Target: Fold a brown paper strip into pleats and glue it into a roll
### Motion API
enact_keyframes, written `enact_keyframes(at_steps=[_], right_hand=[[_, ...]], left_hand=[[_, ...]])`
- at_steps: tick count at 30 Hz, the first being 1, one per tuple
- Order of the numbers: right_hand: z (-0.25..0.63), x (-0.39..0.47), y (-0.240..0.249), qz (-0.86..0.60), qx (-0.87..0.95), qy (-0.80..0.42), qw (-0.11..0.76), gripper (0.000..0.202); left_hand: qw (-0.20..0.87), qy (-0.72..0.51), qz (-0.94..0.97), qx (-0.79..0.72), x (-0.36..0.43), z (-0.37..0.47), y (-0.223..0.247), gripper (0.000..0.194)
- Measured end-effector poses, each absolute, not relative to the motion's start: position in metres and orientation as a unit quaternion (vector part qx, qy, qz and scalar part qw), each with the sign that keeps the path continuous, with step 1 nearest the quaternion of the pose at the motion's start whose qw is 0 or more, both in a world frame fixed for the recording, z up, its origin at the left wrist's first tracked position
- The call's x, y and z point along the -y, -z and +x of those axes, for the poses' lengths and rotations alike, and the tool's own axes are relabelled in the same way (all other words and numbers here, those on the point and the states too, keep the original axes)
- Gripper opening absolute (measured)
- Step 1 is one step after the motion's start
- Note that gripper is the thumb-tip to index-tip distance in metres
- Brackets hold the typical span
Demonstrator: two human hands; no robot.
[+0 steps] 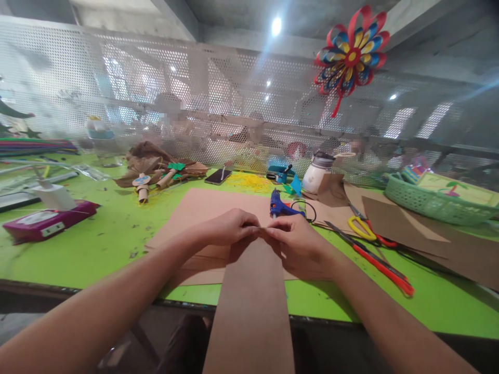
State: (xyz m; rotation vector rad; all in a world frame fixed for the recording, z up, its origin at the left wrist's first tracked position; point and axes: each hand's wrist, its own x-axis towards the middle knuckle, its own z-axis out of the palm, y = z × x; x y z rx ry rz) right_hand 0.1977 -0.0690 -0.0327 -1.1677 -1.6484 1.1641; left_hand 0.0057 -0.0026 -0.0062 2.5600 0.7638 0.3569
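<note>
Worktop (pixel 113 239): it was bright green and spread across most of the width of the view.
Brown sheets (pixel 202 208): they lay flat in a loose pile near the worktop's front edge.
Brown strip (pixel 253 301): its far end was held over the sheets, and its length came back past the worktop's near edge. The step in hand appeared to be shaping or creasing that far end; the next move seemed to call for keeping the side edges level and pressing evenly from both sides.
Left hand (pixel 230 227): its thumb and fingers were closed on the left part of the strip's far end, with most of the strip lying nearer the body than the hand.
Right hand (pixel 296 236): it pinched the same end from the right, its fingertips just beside those of the left hand.
Blue glue gun (pixel 277 205): it lay just beyond the right hand, untouched.
Pinched end (pixel 260 230): it was small and shaded by the fingers, so whether it was folded over or merely gripped could not be told for sure.
</note>
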Motion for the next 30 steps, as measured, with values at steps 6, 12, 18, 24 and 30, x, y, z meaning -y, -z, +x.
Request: enact_keyframes(at_steps=[6,12,18,24,30], right_hand=[[0.200,0.063,0.028,-0.485,0.651,-0.412,0.415,0.026],[0.202,0.063,0.021,-0.482,0.689,-0.346,0.417,0.022],[0.201,0.065,0.024,-0.477,0.691,-0.345,0.420,0.021],[0.198,0.068,0.026,-0.463,0.698,-0.338,0.429,0.022],[0.198,0.067,0.027,-0.463,0.701,-0.320,0.438,0.020]], left_hand=[[0.191,-0.165,0.925,-0.284,0.008,0.007,0.004,0.027],[0.190,-0.190,0.922,-0.280,0.008,0.007,0.003,0.026],[0.219,-0.205,0.913,-0.278,0.003,0.006,0.006,0.025],[0.215,-0.205,0.909,-0.293,0.006,0.008,0.005,0.022],[0.212,-0.216,0.908,-0.291,0.006,0.010,0.008,0.021]])
